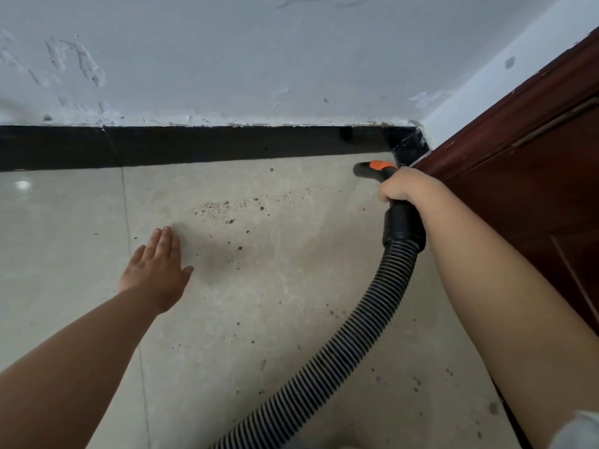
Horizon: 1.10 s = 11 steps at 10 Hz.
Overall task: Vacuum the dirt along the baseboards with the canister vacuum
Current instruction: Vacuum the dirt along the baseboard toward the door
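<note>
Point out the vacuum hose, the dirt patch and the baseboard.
vacuum hose (353, 348), head view, on the ribbed middle of its run.
dirt patch (233, 209), head view, on the densest crumbs on the floor tile.
baseboard (227, 145), head view, on its black face below the wall.

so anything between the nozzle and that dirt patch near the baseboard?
Nothing visible. The nozzle, held by the right hand, has bare tile between it and the dirt patch. The left hand lies open beyond the patch's far side, not in the path.

Right hand (402, 186) grips the vacuum handle (372, 170) near the baseboard (227, 145); left hand (155, 270) flat beside dirt (233, 209).
</note>
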### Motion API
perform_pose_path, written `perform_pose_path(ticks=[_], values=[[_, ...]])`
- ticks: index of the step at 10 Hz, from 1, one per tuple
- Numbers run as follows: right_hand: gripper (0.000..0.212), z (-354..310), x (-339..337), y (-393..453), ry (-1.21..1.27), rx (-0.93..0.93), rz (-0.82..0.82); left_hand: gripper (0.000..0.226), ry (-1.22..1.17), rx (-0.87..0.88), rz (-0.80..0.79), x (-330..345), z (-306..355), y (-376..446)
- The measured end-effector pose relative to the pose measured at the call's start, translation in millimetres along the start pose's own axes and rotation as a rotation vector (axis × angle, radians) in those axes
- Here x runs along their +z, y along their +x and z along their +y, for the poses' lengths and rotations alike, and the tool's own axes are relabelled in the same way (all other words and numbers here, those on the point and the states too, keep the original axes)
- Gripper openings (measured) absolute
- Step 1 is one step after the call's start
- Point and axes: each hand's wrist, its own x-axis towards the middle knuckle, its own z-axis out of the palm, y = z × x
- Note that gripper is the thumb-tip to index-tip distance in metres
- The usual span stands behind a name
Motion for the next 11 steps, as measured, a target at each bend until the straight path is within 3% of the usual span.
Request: perform_pose_path(ticks=[2,3,4,8,11], values=[[0.056,10,1,23,0.132,0.058,0.044,0.067,-0.008,-0.005,-0.003,3,3,4],[0.066,-5,13,19,0.164,-0.091,0.040,0.068,-0.005,-0.009,0.002,4,0,5],[0.059,-13,30,14,0.167,-0.109,0.029,0.067,-0.010,-0.004,0.009,2,0,6],[0.058,77,22,11,0.252,0.263,0.090,0.067,0.033,0.108,0.039,-5,21,-3],[0.061,100,22,6,0.269,0.251,-0.006,0.067,0.050,0.113,0.033,-4,25,-1]])
